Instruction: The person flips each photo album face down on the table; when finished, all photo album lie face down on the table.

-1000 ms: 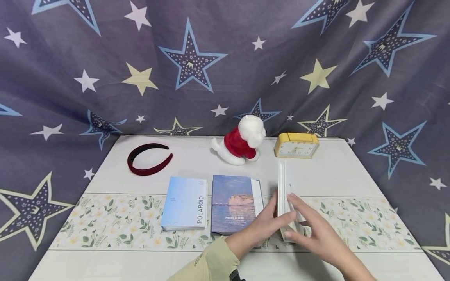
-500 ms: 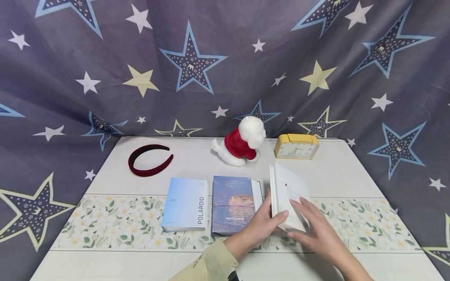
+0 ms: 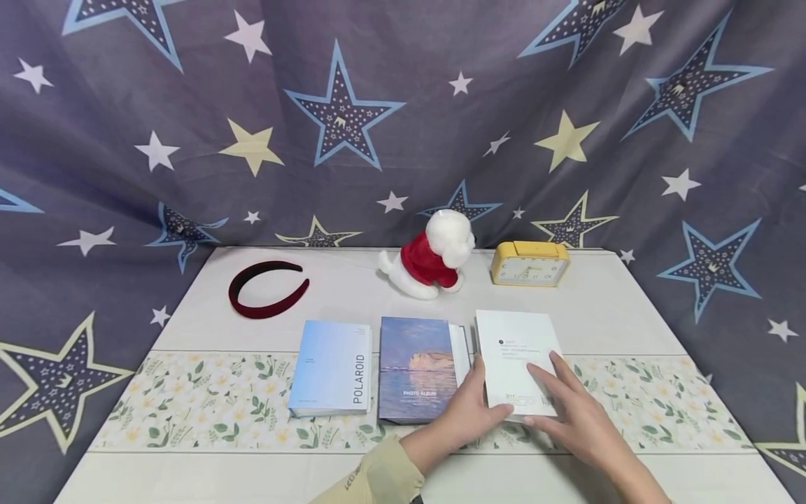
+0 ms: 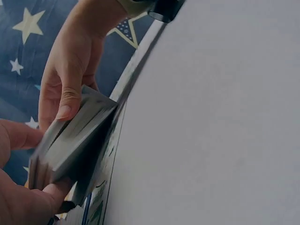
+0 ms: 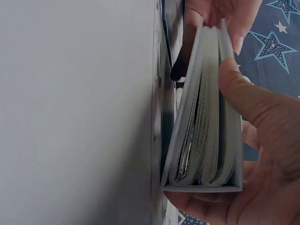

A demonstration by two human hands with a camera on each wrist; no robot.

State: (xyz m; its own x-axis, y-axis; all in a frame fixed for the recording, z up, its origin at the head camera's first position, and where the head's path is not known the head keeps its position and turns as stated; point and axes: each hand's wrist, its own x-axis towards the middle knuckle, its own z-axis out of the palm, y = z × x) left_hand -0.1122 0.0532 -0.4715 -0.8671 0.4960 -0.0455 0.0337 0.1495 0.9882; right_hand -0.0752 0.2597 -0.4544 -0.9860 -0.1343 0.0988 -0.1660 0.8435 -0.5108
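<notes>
A thick white photo album (image 3: pixel 513 350) lies cover up between my two hands at the right of the head view, small print on its face. My left hand (image 3: pixel 464 414) grips its left side, thumb along the near edge. On the opposite side, my right hand (image 3: pixel 582 423) has fingertips on the cover and its thumb at the near corner. Thumb and fingers clasp the album (image 5: pixel 201 122) in the right wrist view, where its page ends show and one side is off the tabletop. Left of it lies a blue seascape photo album (image 3: pixel 417 367).
Farther left is a light blue album marked POLAROID (image 3: pixel 330 364). Behind stand a dark red headband (image 3: pixel 267 308), a white plush dog (image 3: pixel 425 259) in red and a yellow alarm clock (image 3: pixel 531 264). A star-patterned curtain (image 3: pixel 403 140) borders the table (image 3: pixel 252 476) at the back.
Both hands have tipped the white album from standing on edge to nearly flat, bringing its printed white cover up and shifting it slightly left. The other objects have stayed put.
</notes>
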